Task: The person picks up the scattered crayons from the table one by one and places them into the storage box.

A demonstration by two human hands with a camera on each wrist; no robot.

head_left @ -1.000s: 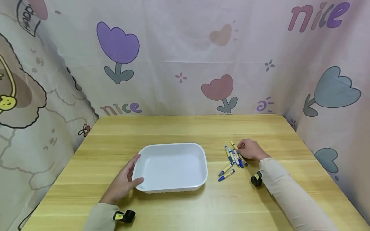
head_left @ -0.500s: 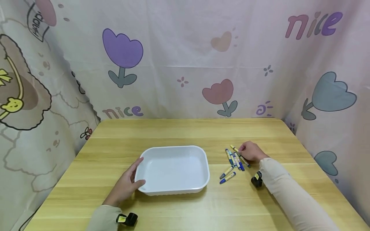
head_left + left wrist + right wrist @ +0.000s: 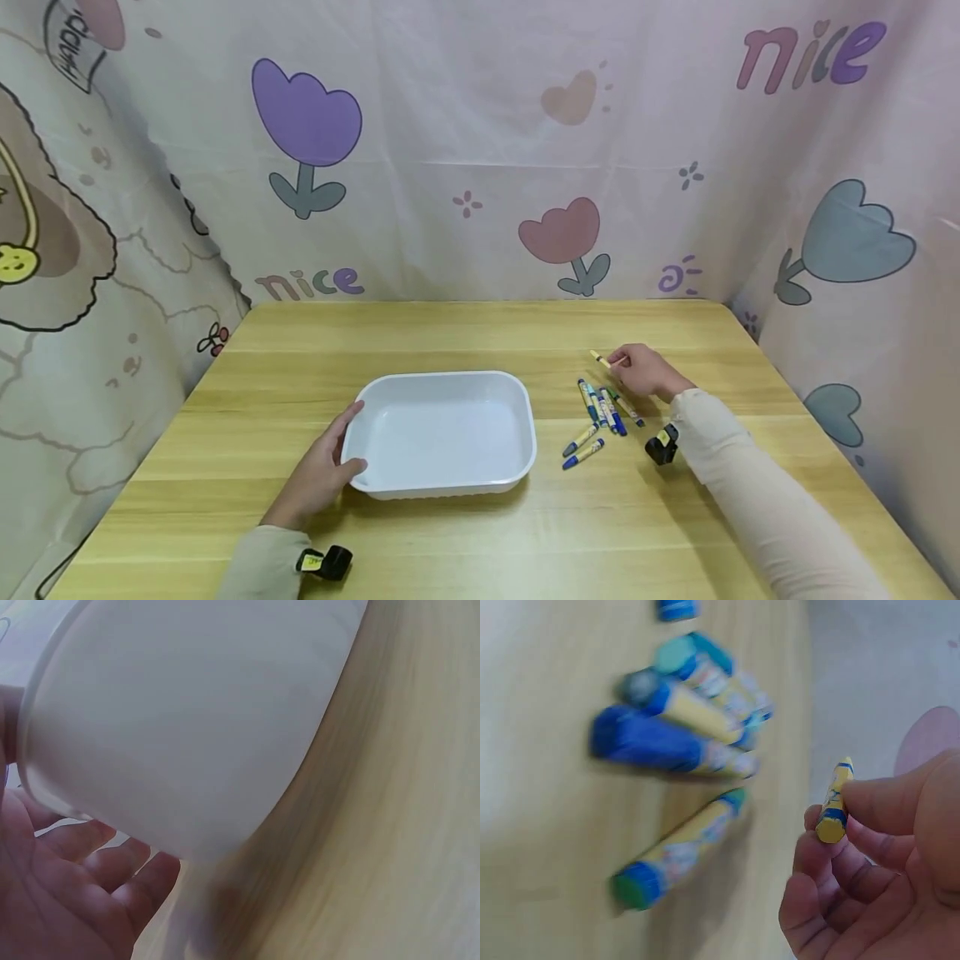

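Note:
My right hand (image 3: 647, 369) pinches a yellow crayon (image 3: 835, 801) between thumb and fingers, held above the table just beyond the other crayons. Below it on the wood lies a green crayon (image 3: 679, 851), apart from a close group that includes a thick blue crayon (image 3: 649, 741). My left hand (image 3: 318, 472) grips the left side of a white plastic tray (image 3: 442, 490), its thumb over the rim and its fingers along the outer wall. In the left wrist view, those fingers (image 3: 142, 877) touch the outside of the tray.
Two crayons lie slightly nearer me, a grey-tipped one (image 3: 581, 439) and a blue-tipped one (image 3: 583, 454), right of the tray. The wooden table (image 3: 450, 550) ends at a patterned curtain (image 3: 427, 125) behind.
My right hand has lifted the yellow crayon off the pile, upward and slightly away from me. The left hand stays on the tray. The head view has shifted slightly.

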